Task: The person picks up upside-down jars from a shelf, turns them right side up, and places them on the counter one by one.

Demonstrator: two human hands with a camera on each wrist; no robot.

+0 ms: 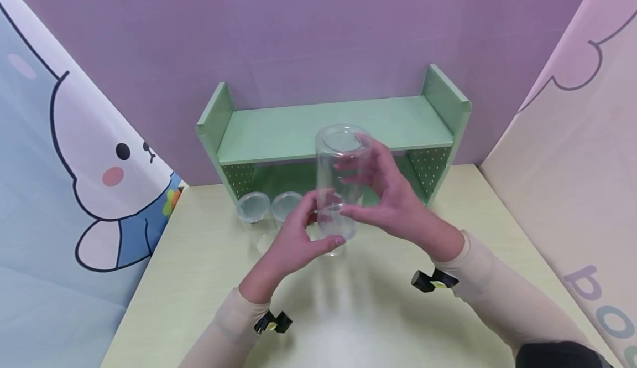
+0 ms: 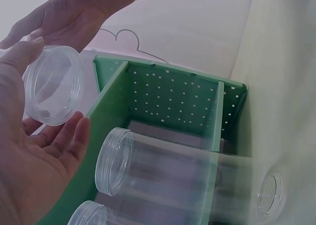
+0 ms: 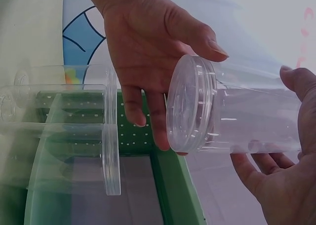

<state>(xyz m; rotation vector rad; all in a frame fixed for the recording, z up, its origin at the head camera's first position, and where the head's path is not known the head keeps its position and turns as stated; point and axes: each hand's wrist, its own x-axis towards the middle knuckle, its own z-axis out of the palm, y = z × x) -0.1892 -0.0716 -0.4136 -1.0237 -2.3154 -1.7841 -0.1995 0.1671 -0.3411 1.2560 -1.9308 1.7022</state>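
Observation:
A clear plastic jar [image 1: 343, 177] is up in front of the shelf, base upward and its clear screw lid [image 3: 190, 104] at the lower end. My right hand [image 1: 393, 196] holds the jar's body, thumb on the near side and fingers behind, seen through the plastic. Around the lid end, my left hand [image 1: 298, 238] has its thumb in front and its fingers on the far side. In the left wrist view the lidded end [image 2: 55, 87] lies between the left thumb and fingers. A similar lidded jar [image 2: 163, 161] stands close by.
A pale green two-level shelf [image 1: 323, 130] with dotted side panels stands against the purple backdrop. Two lidded clear jars, one left [image 1: 254, 207] and one beside it [image 1: 285, 205], stand before its left half on the pale wooden table [image 1: 199, 257]. Printed cloths hang on both sides.

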